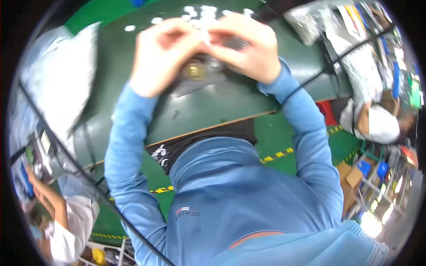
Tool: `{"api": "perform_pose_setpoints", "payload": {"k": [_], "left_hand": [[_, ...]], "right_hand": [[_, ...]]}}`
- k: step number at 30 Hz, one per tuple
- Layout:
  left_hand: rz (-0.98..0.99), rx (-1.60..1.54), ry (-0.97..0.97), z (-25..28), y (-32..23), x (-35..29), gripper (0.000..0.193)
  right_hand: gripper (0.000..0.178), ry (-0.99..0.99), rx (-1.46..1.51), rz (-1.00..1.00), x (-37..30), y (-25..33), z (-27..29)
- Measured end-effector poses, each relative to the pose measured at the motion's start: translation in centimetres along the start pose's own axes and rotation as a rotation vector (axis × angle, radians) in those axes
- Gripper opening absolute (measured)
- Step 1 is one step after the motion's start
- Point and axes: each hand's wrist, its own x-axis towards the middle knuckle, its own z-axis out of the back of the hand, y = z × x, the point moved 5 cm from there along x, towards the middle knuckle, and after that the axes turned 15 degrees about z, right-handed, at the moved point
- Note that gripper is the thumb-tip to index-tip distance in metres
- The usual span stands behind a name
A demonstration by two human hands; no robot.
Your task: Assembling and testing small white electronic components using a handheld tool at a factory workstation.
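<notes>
Room between right grip (255,48) and table edge (239,119)

I am seeing a small pale piece (205,37) being pinched over the tabletop (213,104), between the fingers (183,48) of the left hand (155,62) and the right hand (255,46); blur is hiding its outline, so I am not making out its exact shape. Just nearer the wearer, a dark grey flat item (191,87) is lying on the tabletop, a squarish gold patch (195,72) showing on its upper side. The hands are partly covering its far end from me.
</notes>
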Motion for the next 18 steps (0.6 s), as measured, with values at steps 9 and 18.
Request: {"api": "perform_pose_setpoints", "payload": {"k": [9, 18], "left_hand": [[-0.07, 0.007, 0.082, -0.5, 1.2, 0.4, 0.01], [-0.566, 0.617, -0.358, -1.2, -1.4, -1.8, 0.028]], "right_hand": [[0.031, -0.171, 0.507, -0.382, -1.9, -2.2, -0.2], [0.023, -0.365, 0.908, -0.577, -1.6, -1.0, -1.1]]}}
